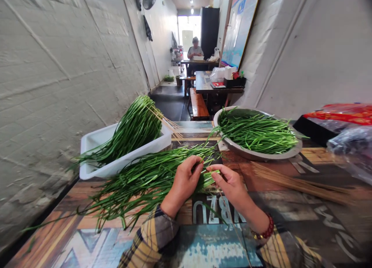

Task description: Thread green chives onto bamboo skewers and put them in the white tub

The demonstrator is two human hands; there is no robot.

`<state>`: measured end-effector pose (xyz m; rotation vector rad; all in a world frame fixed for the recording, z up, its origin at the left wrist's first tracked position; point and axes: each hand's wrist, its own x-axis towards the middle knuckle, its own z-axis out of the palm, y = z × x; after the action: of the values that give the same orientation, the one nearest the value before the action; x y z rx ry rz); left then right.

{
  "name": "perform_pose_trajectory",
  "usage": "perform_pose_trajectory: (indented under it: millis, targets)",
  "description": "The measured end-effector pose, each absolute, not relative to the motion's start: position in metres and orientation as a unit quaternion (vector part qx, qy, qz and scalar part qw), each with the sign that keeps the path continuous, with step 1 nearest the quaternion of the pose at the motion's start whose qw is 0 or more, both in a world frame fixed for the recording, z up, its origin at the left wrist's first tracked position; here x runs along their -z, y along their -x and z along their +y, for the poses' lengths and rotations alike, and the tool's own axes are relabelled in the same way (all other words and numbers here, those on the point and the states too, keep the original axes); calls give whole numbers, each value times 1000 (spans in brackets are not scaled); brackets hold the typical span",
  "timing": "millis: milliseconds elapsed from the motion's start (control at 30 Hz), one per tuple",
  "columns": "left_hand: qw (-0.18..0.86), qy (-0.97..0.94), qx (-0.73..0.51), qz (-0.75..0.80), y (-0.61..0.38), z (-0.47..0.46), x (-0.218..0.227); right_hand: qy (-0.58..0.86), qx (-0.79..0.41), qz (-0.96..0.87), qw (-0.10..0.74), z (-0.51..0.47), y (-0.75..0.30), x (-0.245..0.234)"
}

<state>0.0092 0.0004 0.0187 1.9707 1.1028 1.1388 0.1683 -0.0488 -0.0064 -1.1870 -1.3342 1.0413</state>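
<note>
A loose pile of garlic chives (pixel 136 179) lies across the table, pale cut ends toward the right. My left hand (pixel 186 179) is closed on chives at the right end of this pile, thumb against the fingers. Close beside it, my right hand (pixel 232 184) pinches the pale stem ends between thumb and fingertips. A thin bamboo skewer (pixel 236 227) slants from below the hands toward the table's near edge; its upper end is hidden. Behind the pile, a white plastic tray (pixel 154 144) holds a thick bundle of chives (pixel 136 124) with skewers (pixel 167 122) through the stem ends.
A metal basin (pixel 261 156) of chives (pixel 258 134) stands at the back right. Loose bamboo skewers (pixel 296 182) lie before it. Plastic bags (pixel 353 148) and a black box (pixel 314 130) sit far right. A person (pixel 195 51) sits at a distant table; a bench (pixel 198 104) stands between.
</note>
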Motion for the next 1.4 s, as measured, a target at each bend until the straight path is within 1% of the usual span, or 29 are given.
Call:
perform_pose_trajectory:
  millis: [267, 467, 633, 1000, 1400]
  targets:
    - [467, -661, -418, 412, -12, -1, -18, 498, -394, -584, 505, -46, -168, 7]
    - [523, -618, -413, 415, -8, 1, -16, 501, -429, -569, 492, -46, -168, 7]
    - [542, -603, -420, 407, -8, 1, -16, 509, -448, -553, 484, -46, -168, 6]
    - [548, -588, -430, 412, -9, -1, -19, 497, -452, -552, 495, -46, -167, 4]
    - [536, -600, -426, 414, -8, -1, -17, 495, -456, -552, 492, -47, -167, 5]
